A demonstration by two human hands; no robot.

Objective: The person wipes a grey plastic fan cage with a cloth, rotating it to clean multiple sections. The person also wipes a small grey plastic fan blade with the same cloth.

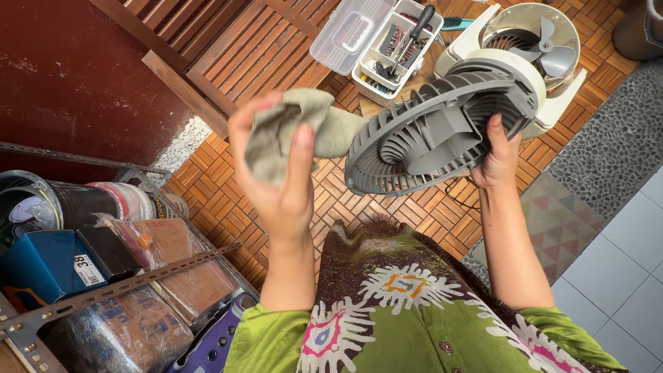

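Two hands busy: your left hand [280,186] clenches a grey cloth [297,128], right hand [496,159] grips the fan grille [428,131]; the open toolbox [394,48] holds screwdrivers [413,34].

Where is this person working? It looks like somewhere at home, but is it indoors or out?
Probably a home patio or porch: wooden deck tiles, a pebble strip, and a metal storage rack stuffed with household odds.

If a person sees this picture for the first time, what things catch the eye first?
First comes the grey fan grille in the middle, held up by the right hand. Beside it, the left hand grips a crumpled grey cloth. Behind them, on the wooden floor at the top, lies the white fan body with its blades showing, next to an open tool box.
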